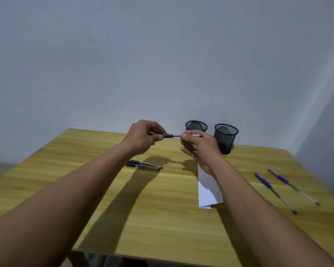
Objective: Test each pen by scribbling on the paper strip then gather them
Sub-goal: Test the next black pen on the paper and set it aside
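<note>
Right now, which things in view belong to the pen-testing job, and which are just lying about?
Job:
held pen
left hand
right hand
paper strip
black pens
blue pens

Lying about:
mesh cups, possibly for gathering
table

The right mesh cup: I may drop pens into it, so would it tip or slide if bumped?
The right mesh cup looks empty and see-through, so probably light. It stands taller than wide on the smooth wooden table, so a sideways bump could slide or tip it.

Yellow wood-grain table (123, 199) against a plain grey-white wall (143, 54).
</note>
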`<state>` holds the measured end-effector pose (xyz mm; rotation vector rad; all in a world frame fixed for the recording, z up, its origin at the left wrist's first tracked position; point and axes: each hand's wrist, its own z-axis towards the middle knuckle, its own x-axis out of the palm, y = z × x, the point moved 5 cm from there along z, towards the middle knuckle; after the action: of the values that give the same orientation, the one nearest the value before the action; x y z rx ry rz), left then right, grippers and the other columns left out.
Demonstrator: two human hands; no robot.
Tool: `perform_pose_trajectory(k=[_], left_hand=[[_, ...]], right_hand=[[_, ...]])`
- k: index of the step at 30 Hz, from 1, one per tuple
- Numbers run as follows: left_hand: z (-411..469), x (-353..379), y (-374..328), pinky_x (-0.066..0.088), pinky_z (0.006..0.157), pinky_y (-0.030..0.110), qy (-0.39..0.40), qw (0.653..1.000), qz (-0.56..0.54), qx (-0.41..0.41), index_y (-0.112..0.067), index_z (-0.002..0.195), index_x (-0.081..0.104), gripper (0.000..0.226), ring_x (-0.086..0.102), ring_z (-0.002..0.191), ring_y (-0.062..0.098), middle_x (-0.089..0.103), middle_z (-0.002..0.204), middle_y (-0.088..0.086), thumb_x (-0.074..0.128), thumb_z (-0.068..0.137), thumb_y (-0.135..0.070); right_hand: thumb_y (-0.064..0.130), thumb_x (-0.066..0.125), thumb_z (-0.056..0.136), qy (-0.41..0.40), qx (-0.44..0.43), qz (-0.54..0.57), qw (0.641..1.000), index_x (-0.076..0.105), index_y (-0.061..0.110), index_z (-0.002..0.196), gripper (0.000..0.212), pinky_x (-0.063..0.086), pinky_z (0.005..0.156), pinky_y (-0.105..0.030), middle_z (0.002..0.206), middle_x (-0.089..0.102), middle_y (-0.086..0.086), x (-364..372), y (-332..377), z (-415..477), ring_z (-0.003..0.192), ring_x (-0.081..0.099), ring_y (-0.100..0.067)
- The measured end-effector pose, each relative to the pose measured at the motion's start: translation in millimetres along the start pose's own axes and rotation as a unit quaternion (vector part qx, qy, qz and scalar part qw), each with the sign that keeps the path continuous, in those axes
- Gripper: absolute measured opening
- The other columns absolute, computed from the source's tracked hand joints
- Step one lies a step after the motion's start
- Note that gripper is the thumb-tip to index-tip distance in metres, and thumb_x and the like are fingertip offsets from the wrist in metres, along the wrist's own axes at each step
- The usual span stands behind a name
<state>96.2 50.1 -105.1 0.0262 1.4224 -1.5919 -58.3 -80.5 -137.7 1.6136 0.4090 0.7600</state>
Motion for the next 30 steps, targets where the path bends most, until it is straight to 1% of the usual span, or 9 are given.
perform_pose_trajectory(k=[4, 8, 13, 16, 18, 20, 23, 27, 30], left_hand=[[-4, 15, -26, 0.057, 0.069, 0.028, 0.023, 0.995, -0.101, -0.004, -0.011, 0.097, 0.078, 0.013, 0.064, 0.073, 0.014, 0.075, 0.084, 0.006, 0.078, 0.084, -0.008], [-3, 33, -47, 0.058, 0.071, 0.028, 0.043, 0.991, -0.124, 0.014, -0.01, 0.092, 0.078, 0.015, 0.067, 0.072, 0.012, 0.075, 0.08, 0.004, 0.082, 0.078, -0.006], [-4, 48, -62, 0.05, 0.074, 0.011, 0.016, 0.996, -0.064, 0.057, -0.012, 0.097, 0.08, 0.026, 0.07, 0.078, 0.0, 0.078, 0.088, -0.002, 0.085, 0.073, -0.004], [-3, 52, -63, 0.045, 0.069, 0.005, -0.002, 0.996, -0.032, 0.082, -0.015, 0.098, 0.08, 0.017, 0.065, 0.069, -0.009, 0.075, 0.078, -0.009, 0.079, 0.082, -0.01], [-3, 58, -67, 0.048, 0.068, 0.014, -0.001, 0.993, 0.02, 0.117, -0.016, 0.1, 0.08, 0.012, 0.063, 0.065, -0.004, 0.07, 0.071, -0.01, 0.072, 0.09, -0.016], [-1, 63, -65, 0.052, 0.07, 0.029, 0.001, 0.989, 0.063, 0.135, -0.015, 0.097, 0.079, 0.014, 0.064, 0.067, 0.013, 0.069, 0.069, -0.004, 0.066, 0.095, -0.019], [9, 55, -46, 0.053, 0.069, 0.033, -0.009, 0.992, 0.077, 0.1, -0.011, 0.089, 0.077, 0.02, 0.064, 0.069, 0.023, 0.07, 0.07, 0.002, 0.062, 0.098, -0.019], [20, 57, -13, 0.036, 0.056, 0.003, 0.035, 0.99, 0.129, 0.048, -0.015, 0.102, 0.079, 0.013, 0.056, 0.066, 0.002, 0.069, 0.08, -0.002, 0.072, 0.091, -0.016], [27, 76, 2, 0.04, 0.07, 0.007, 0.035, 0.991, 0.132, 0.01, -0.012, 0.105, 0.077, 0.018, 0.064, 0.081, 0.012, 0.073, 0.093, 0.005, 0.072, 0.088, -0.009]], right_hand=[[0.009, 0.074, 0.091, -0.005, 0.02, 0.175, 0.984, 0.072, 0.005, 0.102, 0.011, 0.063, 0.07, -0.025, 0.078, 0.072, -0.006, -14, 1, -16, 0.072, 0.069, -0.013], [0.016, 0.073, 0.093, 0.004, 0.004, 0.069, 0.998, 0.071, 0.004, 0.094, 0.012, 0.06, 0.066, -0.025, 0.077, 0.071, -0.006, -21, 6, -25, 0.069, 0.067, -0.012], [0.009, 0.069, 0.095, -0.033, -0.013, 0.081, 0.996, 0.07, 0.003, 0.084, 0.012, 0.061, 0.063, -0.021, 0.07, 0.068, -0.007, -39, 21, -30, 0.06, 0.063, -0.012], [0.01, 0.069, 0.094, -0.039, -0.015, 0.079, 0.996, 0.069, 0.0, 0.089, 0.011, 0.062, 0.066, -0.021, 0.072, 0.069, -0.009, -47, 22, -29, 0.058, 0.064, -0.012], [0.01, 0.07, 0.094, -0.047, -0.019, 0.078, 0.996, 0.069, -0.001, 0.089, 0.012, 0.062, 0.067, -0.022, 0.071, 0.07, -0.009, -48, 21, -26, 0.057, 0.065, -0.012], [0.01, 0.069, 0.094, -0.059, -0.023, 0.079, 0.995, 0.069, -0.001, 0.087, 0.013, 0.062, 0.067, -0.022, 0.069, 0.071, -0.009, -51, 20, -23, 0.055, 0.066, -0.012], [0.007, 0.068, 0.094, -0.107, -0.03, 0.113, 0.987, 0.069, 0.0, 0.083, 0.014, 0.062, 0.064, -0.022, 0.065, 0.07, -0.009, -72, 19, -17, 0.055, 0.066, -0.013], [0.012, 0.069, 0.095, -0.1, -0.023, -0.006, 0.995, 0.072, 0.004, 0.093, 0.01, 0.064, 0.069, -0.027, 0.08, 0.076, -0.01, -89, 12, -14, 0.07, 0.072, -0.014], [0.012, 0.065, 0.097, -0.083, -0.022, -0.055, 0.995, 0.072, 0.005, 0.1, 0.01, 0.065, 0.074, -0.032, 0.088, 0.076, -0.014, -74, -3, -10, 0.078, 0.074, -0.017]])
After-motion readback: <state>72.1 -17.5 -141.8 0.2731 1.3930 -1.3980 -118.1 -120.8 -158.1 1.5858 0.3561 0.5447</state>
